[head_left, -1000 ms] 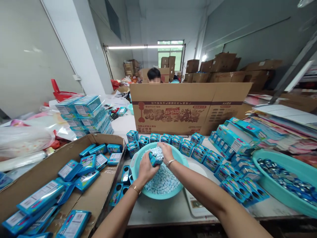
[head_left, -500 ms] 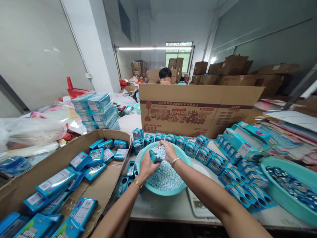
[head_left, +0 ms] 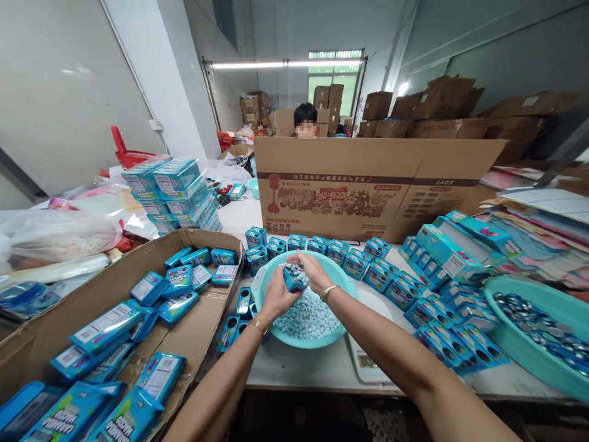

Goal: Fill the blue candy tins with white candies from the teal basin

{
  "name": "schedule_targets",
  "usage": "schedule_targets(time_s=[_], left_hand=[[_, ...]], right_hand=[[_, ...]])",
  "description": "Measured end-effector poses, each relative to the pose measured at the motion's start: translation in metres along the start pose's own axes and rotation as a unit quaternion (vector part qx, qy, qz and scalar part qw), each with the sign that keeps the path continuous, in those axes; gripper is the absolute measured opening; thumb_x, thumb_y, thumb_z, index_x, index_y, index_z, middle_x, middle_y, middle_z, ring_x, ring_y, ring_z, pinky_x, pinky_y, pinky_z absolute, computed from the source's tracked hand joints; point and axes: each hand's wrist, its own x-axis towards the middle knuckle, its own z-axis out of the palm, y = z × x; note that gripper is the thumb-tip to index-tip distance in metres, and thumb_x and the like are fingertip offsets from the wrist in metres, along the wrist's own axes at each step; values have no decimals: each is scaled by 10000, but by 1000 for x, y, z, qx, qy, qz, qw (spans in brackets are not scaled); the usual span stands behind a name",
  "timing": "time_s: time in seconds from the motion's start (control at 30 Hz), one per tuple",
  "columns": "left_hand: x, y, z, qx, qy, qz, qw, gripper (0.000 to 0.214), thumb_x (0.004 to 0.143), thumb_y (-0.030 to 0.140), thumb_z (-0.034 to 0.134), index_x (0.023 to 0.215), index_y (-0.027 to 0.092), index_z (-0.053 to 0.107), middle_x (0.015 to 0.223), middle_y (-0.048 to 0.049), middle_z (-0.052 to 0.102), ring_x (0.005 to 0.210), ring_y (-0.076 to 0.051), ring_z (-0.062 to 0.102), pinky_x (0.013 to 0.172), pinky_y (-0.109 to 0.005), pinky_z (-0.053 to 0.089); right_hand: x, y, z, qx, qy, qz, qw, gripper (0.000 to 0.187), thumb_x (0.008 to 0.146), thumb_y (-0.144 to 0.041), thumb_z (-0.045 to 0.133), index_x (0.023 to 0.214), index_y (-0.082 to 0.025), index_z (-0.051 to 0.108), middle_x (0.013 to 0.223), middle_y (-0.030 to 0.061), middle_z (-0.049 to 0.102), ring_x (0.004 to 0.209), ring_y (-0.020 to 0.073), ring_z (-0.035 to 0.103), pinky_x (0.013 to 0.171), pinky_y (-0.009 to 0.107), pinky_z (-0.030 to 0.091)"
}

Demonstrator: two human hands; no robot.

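Observation:
My left hand (head_left: pixel 276 296) grips a small blue box (head_left: pixel 293 279) over a teal basin (head_left: pixel 262 288) full of pale blue pellets (head_left: pixel 308 316). The box is heaped with pellets. My right hand (head_left: pixel 311 270) is cupped against the far side of the box, fingers touching its top. Both hands hover just above the pellet pile, a bracelet on each wrist.
Rows of small open blue boxes (head_left: pixel 368 270) ring the basin. A cardboard tray (head_left: pixel 193 344) with flat blue packs lies left. A second teal basin (head_left: pixel 506 294) with round lids sits right. A big carton (head_left: pixel 377 184) stands behind, with a person beyond it. A white scale (head_left: pixel 368 368) lies under my right arm.
Both hands lifted the box slightly out of the pellets, and the heap on it shrank. The camera view shifted a little.

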Motion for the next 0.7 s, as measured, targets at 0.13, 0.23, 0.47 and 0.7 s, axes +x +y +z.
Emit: schedule_targets(time_s=[0.13, 0.23, 0.47, 0.7], left_hand=[[0, 6, -12, 78, -37, -11, 996, 706, 675, 286, 707, 1297, 136, 409, 1259, -152, 584, 1193, -296, 569, 999, -407, 444], [4, 15, -19, 239, -110, -42, 964, 626, 660, 269, 698, 1232, 137, 481, 1226, -172, 605, 1183, -351, 570, 972, -441, 444], [25, 17, 0, 331, -205, -115, 914, 535, 644, 269, 698, 1135, 129, 540, 1205, -221, 623, 1144, -387, 597, 851, -391, 475], [16, 5, 2, 269, -153, -96, 946, 587, 700, 303, 663, 1232, 151, 467, 1295, -179, 583, 1248, -337, 544, 950, -379, 458]], right_hand=[[8, 2, -22, -39, -28, -1, 999, 489, 857, -627, 498, 880, -203, 740, 1054, 90, 737, 1002, 246, 664, 944, 396, 448], [21, 13, -43, -179, 11, -34, 983, 411, 902, -504, 455, 926, -205, 735, 1132, 86, 717, 1093, 257, 624, 1003, 402, 408], [39, 64, -51, -228, 75, -18, 971, 194, 768, -385, 640, 721, -204, 693, 929, 80, 706, 1065, 275, 583, 1020, 359, 369], [42, 77, -31, -40, 91, 59, 993, 324, 711, -508, 655, 675, -186, 655, 670, 20, 659, 784, 229, 629, 762, 332, 490]])
